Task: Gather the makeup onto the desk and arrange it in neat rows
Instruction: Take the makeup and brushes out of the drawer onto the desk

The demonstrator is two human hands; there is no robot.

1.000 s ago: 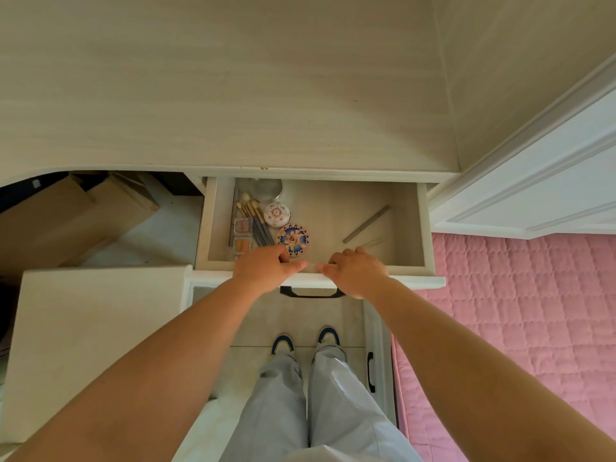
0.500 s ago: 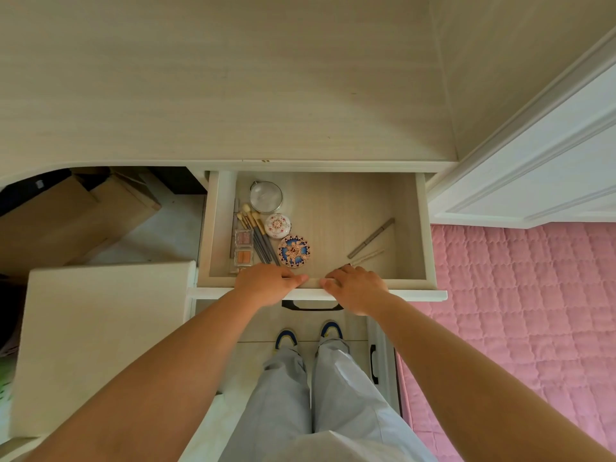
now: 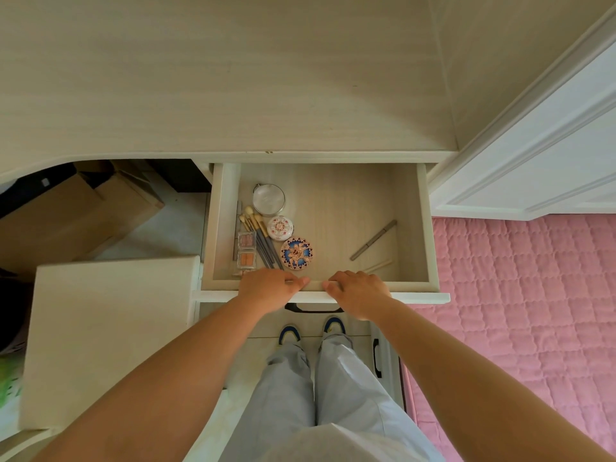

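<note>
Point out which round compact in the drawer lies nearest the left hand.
The blue-and-orange patterned compact, just beyond the left hand; the red-and-white compact and the silver round case lie farther back.

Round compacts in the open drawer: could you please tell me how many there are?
3, all left of centre: a silver one farthest back, a white-and-red one in front of it, a blue-and-orange one nearest the left hand. Others could be hidden under the desk.

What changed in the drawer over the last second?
The drawer slid further out toward the person, exposing the round mirror at the back. Left hand and right hand stayed on its front edge. The makeup inside kept its layout.
</note>
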